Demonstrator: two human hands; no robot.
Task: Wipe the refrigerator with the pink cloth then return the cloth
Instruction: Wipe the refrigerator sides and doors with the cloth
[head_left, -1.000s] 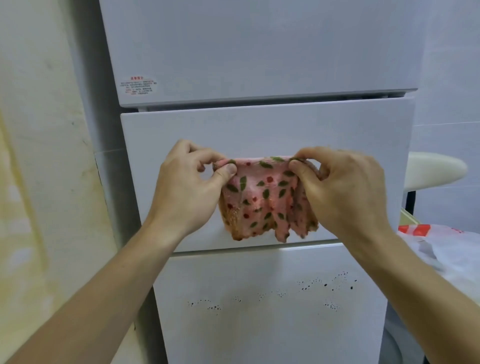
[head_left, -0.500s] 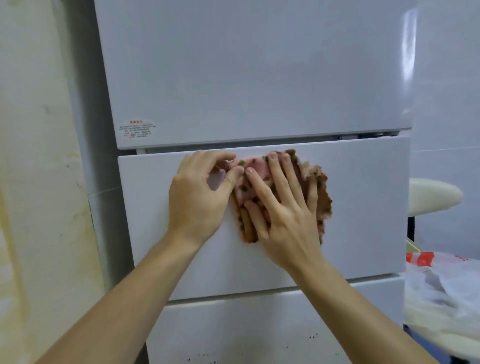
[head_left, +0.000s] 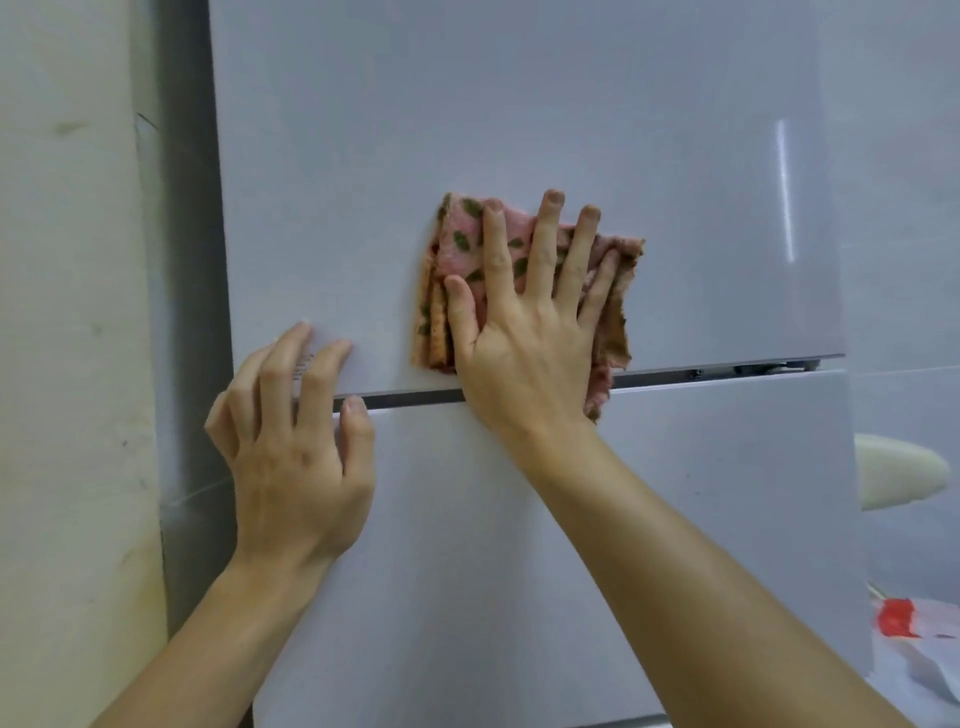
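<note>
One tall white glossy refrigerator (head_left: 519, 104) is filling the view, showing two door panels parted by a dark horizontal gap. The right hand (head_left: 524, 358) is lying flat with its fingers straight and spread, pressing one folded pink terry cloth (head_left: 457, 249) against the lower part of the upper door, just above the gap. The cloth is showing a green leaf print and frayed brownish edges, and its lower right corner is hanging over the gap. To the left, the left hand (head_left: 296, 467) is gripping nothing: its fingers are loosely bent, with the tips touching the upper door's bottom edge. One white plastic bag with a red patch (head_left: 919, 639) is sitting at the far right.
</note>
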